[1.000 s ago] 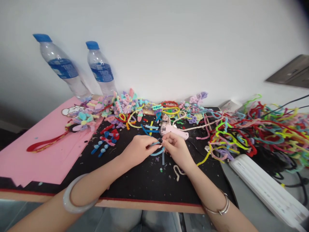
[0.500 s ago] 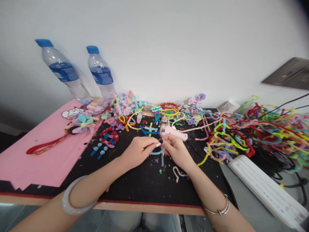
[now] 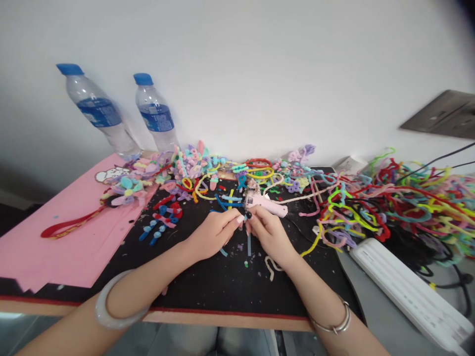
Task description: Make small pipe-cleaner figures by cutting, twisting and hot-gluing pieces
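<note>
Light-blue fuzzy stem (image 3: 223, 252) pokes out under the pinched left hand (image 3: 213, 231), on the near side of the pink tool (image 3: 267, 204); right hand's (image 3: 269, 231) bunched up there too, can't tell if it's gripping anything.

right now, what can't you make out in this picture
All in the head view:
Light blue stem: upper part hidden by the left hand.
Right hand: whatever it pinches is too small to tell.
Bottle labels: print too blurred to read.
Wall plate and tangle of fuzzy stems: both cut off by the right edge.
</note>
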{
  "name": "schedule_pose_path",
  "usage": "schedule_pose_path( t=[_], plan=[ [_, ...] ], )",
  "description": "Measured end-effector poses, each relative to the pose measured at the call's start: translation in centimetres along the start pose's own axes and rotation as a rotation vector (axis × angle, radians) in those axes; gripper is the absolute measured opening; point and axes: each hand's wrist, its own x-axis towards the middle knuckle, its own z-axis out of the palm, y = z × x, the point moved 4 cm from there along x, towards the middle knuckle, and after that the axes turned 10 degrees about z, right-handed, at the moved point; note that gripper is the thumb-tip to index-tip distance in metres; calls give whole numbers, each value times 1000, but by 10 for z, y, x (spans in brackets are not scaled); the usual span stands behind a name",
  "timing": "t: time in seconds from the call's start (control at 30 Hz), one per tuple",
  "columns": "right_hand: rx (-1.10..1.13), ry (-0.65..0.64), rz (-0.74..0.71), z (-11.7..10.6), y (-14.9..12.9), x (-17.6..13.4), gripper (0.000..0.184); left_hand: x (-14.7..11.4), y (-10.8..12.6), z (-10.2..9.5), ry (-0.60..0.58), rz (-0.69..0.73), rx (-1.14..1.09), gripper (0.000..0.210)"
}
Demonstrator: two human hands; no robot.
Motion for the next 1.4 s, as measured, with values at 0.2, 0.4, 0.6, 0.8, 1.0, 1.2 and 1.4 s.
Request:
schedule_pose_path(
  t=[0.2,0.4,0.6,0.8,1.0,1.2,1.4],
  plan=[
    [57,-14,5,-2,1,0,22,0,-5,2,26,-57,-230,31],
    [324,-102,27,-2,-1,1,27,0,-13,5,18,-132,-565,32],
    [578,-174,38,1,0,2,25,1,-13,9,-51,-160,-773,32],
    [672,-65,51,-7,6,4,24,4,-6,3,-92,-56,-534,33],
    [539,-8,63,-10,9,8,27,4,-14,-6,150,-171,-589,30],
    [501,-75,132,-1,8,7,29,2,-25,-11,383,-252,-602,27],
    [595,-36,151,-2,9,6,21,3,-12,-11,241,-81,-266,24]
  ],
)
